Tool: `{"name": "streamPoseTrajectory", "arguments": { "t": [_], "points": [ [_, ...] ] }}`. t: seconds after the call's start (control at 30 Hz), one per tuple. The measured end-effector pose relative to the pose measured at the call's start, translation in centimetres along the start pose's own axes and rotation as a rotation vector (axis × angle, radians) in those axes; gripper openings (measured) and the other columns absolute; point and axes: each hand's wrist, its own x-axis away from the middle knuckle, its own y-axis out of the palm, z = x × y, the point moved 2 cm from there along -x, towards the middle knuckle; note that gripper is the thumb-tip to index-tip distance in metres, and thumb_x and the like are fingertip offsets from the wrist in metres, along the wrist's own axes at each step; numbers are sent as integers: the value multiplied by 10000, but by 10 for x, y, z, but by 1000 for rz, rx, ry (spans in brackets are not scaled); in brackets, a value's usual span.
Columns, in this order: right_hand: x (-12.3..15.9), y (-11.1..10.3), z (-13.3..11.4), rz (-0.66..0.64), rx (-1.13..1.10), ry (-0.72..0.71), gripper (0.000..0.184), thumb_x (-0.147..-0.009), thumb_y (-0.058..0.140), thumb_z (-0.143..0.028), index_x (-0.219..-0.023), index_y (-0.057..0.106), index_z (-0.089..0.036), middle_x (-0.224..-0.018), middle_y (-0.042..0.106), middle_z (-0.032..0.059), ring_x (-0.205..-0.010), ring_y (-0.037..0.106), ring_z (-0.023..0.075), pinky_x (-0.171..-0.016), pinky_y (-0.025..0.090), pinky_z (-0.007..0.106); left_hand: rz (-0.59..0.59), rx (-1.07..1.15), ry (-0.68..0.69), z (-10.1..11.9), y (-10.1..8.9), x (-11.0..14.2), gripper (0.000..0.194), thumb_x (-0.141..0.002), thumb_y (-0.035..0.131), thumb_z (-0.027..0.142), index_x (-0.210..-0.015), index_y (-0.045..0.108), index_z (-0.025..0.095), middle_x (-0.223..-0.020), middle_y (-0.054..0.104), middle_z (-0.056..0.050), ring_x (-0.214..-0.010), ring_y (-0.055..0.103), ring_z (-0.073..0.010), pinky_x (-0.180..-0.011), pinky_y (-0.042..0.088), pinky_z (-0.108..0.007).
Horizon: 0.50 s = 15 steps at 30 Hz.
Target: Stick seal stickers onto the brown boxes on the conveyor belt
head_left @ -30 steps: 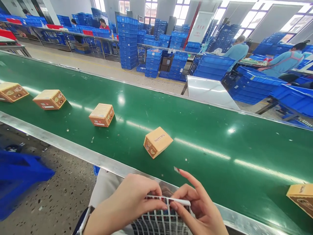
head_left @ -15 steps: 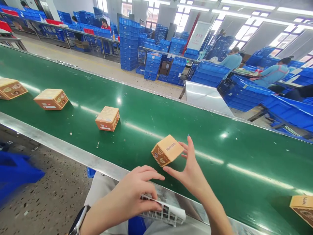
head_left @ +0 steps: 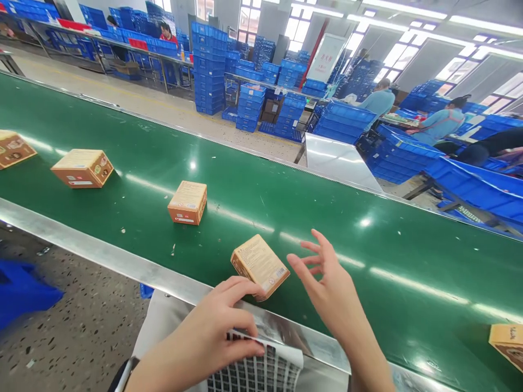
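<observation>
My left hand pinches the top edge of a sheet of dark stickers on white backing, which hangs at the belt's near edge. Its forefinger reaches over the near corner of a small brown and cream cardboard box; whether it touches cannot be told. That box lies at an angle on the green conveyor belt, its printed text and barcode facing up. Right of it, my right hand hovers open, fingers spread and apart from the box.
Similar boxes stand on the belt to the left, a box being nearest, and another box is at far right. A metal rail edges the belt. Beyond are a metal table, stacked blue crates and seated people.
The box has been turned over from its logo face to its text face, and my right hand has let go of it. The sticker sheet has tilted to show more of its face.
</observation>
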Motion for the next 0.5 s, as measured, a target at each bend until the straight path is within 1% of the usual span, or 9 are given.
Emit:
{"name": "streamPoseTrajectory", "arguments": {
  "t": [0.07, 0.1, 0.17, 0.2, 0.27, 0.37, 0.43, 0.5],
  "points": [
    [-5, -3, 11, 28, -166, 30, 632, -790, 662, -655, -1242, 642, -214, -1243, 666, 143, -999, 655, 304, -780, 533, 415, -14, -32, -3, -2, 5, -5, 171, -747, 867, 214, -694, 709, 178, -1433, 580, -98, -1344, 505, -334, -1076, 484, -481],
    [-7, -3, 16, 39, -270, 58, 551, -781, 690, -643, -1147, 688, -230, -1264, 662, 124, -1056, 640, 304, -843, 527, 423, -28, -51, -6, -4, 7, -8, 165, -751, 863, 212, -693, 713, 175, -1490, 525, -101, -1405, 428, -372, -1109, 442, -536],
    [-11, 0, 25, 56, -486, 136, 475, -738, 755, -634, -1003, 739, -240, -1292, 658, 95, -1109, 620, 296, -940, 498, 430, -74, -69, -23, -8, 13, -15, 166, -759, 854, 204, -680, 713, 163, -1572, 414, -94, -1484, 257, -431, -1154, 349, -619],
    [-12, 3, 27, 49, -581, 177, 465, -701, 796, -626, -949, 753, -235, -1293, 661, 88, -1112, 619, 291, -963, 488, 423, -103, -62, -40, -10, 15, -19, 170, -763, 848, 195, -671, 711, 157, -1591, 379, -88, -1499, 190, -445, -1167, 317, -635],
    [-14, 11, 28, -11, -721, 259, 481, -623, 868, -599, -903, 773, -219, -1256, 685, 92, -1091, 628, 285, -939, 502, 393, -156, -2, -71, -15, 18, -27, 181, -763, 845, 185, -653, 705, 151, -1593, 374, -78, -1508, 135, -444, -1179, 314, -613],
    [-14, 22, 26, -112, -799, 382, 568, -560, 912, -575, -957, 786, -188, -1085, 747, 110, -952, 669, 275, -769, 544, 338, -189, 153, -82, -19, 16, -39, 172, -769, 840, 205, -659, 715, 164, -1571, 416, -58, -1516, 143, -402, -1175, 371, -530],
    [-12, 24, 26, -90, -790, 421, 588, -555, 913, -570, -970, 787, -173, -991, 763, 109, -868, 680, 266, -696, 543, 318, -194, 237, -68, -20, 12, -46, 156, -769, 838, 210, -669, 724, 178, -1557, 440, -41, -1520, 156, -375, -1189, 355, -509],
    [-8, 23, 28, -25, -772, 422, 545, -559, 908, -559, -920, 789, -169, -989, 765, 109, -868, 685, 269, -702, 549, 317, -208, 284, -50, -19, 9, -52, 154, -767, 836, 204, -663, 724, 187, -1546, 457, -26, -1519, 172, -362, -1207, 321, -509]
  ]
}}
